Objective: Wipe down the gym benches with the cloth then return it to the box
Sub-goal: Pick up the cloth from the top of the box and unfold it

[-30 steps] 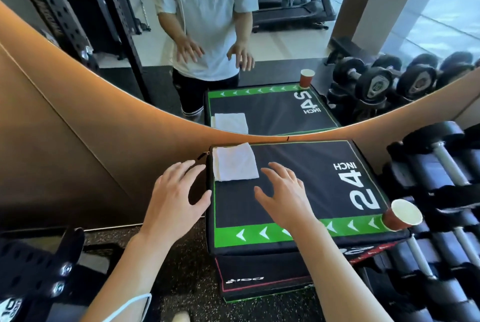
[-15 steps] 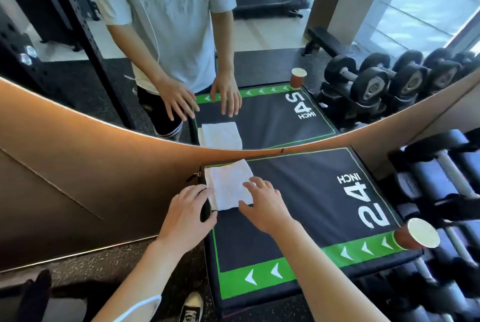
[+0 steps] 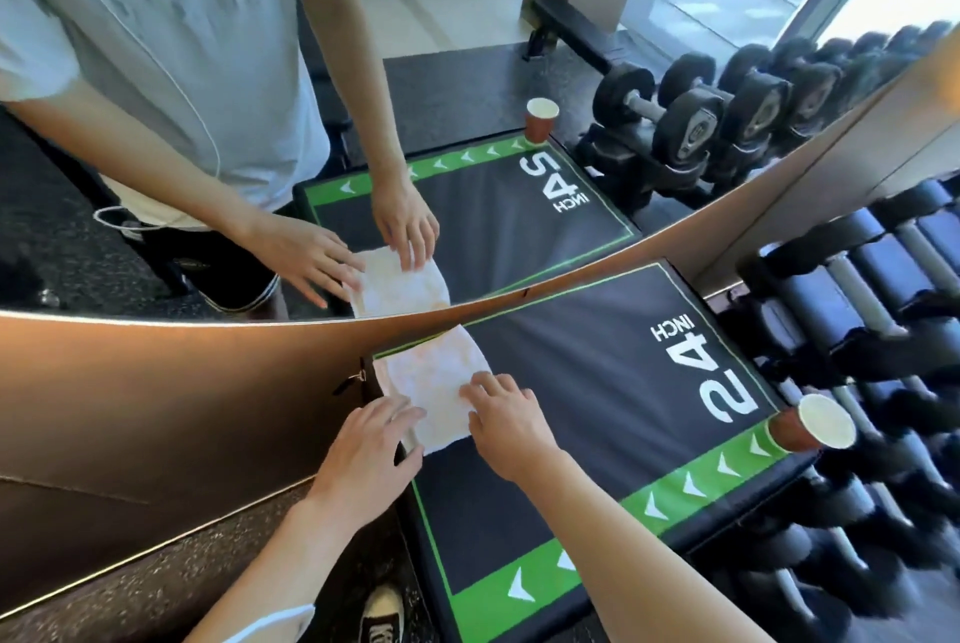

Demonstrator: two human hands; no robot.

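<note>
My left hand (image 3: pixel 370 450) and my right hand (image 3: pixel 503 418) lie flat with straight fingers on the white cloth (image 3: pixel 431 382), at the far left corner of the black plyo box (image 3: pixel 597 434).

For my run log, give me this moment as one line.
phase: picking up cloth | left hand: on white cloth near edge | right hand: fingers on cloth | cloth: on black-and-green padded box | paper cup: box corner

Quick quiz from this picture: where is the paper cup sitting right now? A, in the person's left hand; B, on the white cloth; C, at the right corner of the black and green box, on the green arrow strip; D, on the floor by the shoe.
C: the paper cup stands at the box's right corner, on the green arrow strip, away from the cloth and both hands.
</note>
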